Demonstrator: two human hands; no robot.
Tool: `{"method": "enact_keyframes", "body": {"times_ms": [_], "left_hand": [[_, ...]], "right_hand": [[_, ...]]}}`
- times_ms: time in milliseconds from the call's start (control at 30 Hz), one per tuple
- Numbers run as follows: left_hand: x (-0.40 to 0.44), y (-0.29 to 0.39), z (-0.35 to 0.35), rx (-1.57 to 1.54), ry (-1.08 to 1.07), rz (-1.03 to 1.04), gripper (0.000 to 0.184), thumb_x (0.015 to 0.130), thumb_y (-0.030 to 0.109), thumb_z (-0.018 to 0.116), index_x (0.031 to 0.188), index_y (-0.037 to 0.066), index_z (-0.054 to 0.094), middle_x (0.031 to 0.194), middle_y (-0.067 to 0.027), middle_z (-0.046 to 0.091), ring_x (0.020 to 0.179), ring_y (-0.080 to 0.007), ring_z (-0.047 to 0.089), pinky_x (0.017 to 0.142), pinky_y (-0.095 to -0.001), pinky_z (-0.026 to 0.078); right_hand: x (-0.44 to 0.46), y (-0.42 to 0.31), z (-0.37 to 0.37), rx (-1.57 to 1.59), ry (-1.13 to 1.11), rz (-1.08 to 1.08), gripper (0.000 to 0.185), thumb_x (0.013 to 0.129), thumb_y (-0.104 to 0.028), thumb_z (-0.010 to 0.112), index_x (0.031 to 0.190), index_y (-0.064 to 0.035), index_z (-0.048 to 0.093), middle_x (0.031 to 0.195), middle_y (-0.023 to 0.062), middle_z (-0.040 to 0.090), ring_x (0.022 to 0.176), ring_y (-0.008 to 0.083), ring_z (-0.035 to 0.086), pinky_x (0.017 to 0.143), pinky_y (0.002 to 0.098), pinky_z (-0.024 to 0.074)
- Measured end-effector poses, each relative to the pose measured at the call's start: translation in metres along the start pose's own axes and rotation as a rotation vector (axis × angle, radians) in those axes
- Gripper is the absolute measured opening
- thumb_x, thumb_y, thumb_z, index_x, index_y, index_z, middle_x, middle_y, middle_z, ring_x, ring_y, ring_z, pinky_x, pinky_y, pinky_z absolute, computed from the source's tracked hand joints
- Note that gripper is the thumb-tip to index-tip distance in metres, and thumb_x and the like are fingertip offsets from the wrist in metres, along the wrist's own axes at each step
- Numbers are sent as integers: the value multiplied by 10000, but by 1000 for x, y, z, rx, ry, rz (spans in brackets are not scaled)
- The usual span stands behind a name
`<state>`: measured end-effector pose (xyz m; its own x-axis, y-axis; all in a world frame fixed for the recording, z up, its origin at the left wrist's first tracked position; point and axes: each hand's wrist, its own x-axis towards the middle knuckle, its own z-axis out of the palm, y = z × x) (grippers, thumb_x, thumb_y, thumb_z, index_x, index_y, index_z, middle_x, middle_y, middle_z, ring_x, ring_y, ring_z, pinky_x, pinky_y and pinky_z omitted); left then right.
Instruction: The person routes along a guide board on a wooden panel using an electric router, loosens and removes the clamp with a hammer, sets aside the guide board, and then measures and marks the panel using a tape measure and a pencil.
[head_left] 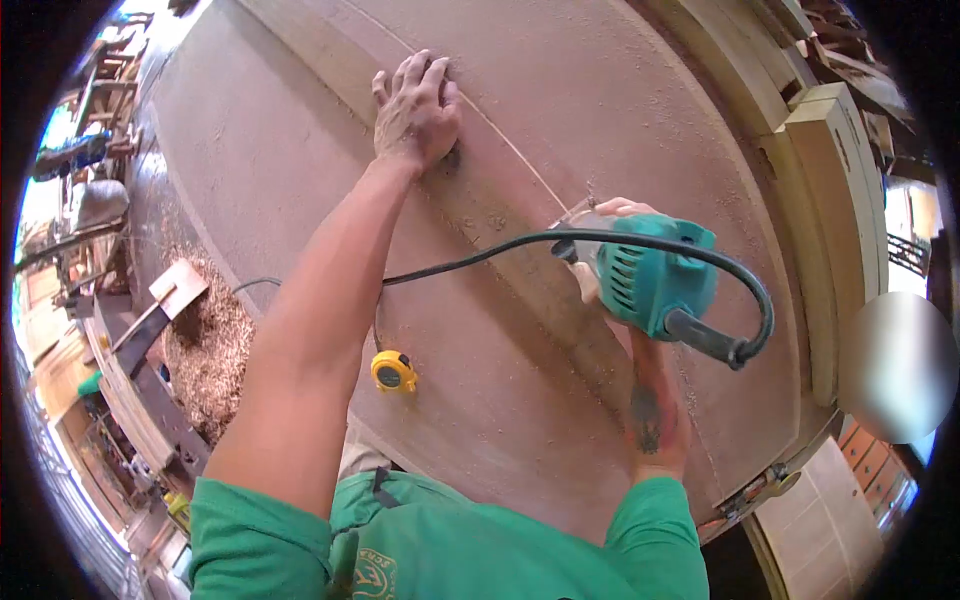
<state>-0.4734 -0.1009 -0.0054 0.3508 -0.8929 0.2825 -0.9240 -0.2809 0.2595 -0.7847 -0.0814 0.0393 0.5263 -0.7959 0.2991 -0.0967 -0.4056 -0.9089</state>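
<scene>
A teal power tool point(655, 272) with a black cord stands on a large reddish-brown board point(480, 380), at the end of a pale cut line. My right hand point(625, 208) is wrapped round it, mostly hidden behind its body. Under the tool and along the board runs a long wooden strip point(540, 290). My left hand point(415, 110) lies on the strip near the top, fingers apart, beside the pale line. The cord point(480, 255) crosses over my left forearm's far side. A yellow tape measure point(393, 371) rests on the board between my arms.
Wood shavings point(210, 340) are heaped beyond the board's left edge. Thick curved timber pieces point(830, 190) are stacked along the right. A metal clamp point(755, 490) sits at the board's lower right corner. Fine sawdust is scattered over the board.
</scene>
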Motion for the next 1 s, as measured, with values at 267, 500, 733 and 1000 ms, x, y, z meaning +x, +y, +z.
{"method": "enact_keyframes", "body": {"times_ms": [267,500,733,1000], "left_hand": [[0,-3,5,35,32,5,440,961,319,473,1342,116,559,1453,-114,471,1388,-255,386,1186,-472,153],[2,-7,7,54,38,12,451,965,336,453,1348,120,555,1457,-114,474,1385,-258,392,1187,-477,147],[-2,12,-12,-33,-72,-103,524,915,385,549,1343,84,552,1454,-164,461,1409,-300,350,1179,-495,181],[6,-4,1,50,-13,13,480,957,342,436,1361,107,544,1479,-104,452,1405,-238,361,1188,-452,133]], "right_hand": [[-26,16,-20,173,43,-173,728,566,33,811,1191,-76,456,1177,107,557,1057,211,578,881,359,517],[-38,12,-28,276,30,-213,704,590,37,828,1195,-75,485,1212,103,558,1100,234,581,924,363,499],[-56,21,-41,293,90,-212,751,609,-94,925,1226,-70,500,1185,126,574,1123,254,576,931,382,501],[-79,-9,-63,82,67,-6,713,669,-137,877,1237,-80,450,1176,138,574,1123,258,568,966,408,474]]}}
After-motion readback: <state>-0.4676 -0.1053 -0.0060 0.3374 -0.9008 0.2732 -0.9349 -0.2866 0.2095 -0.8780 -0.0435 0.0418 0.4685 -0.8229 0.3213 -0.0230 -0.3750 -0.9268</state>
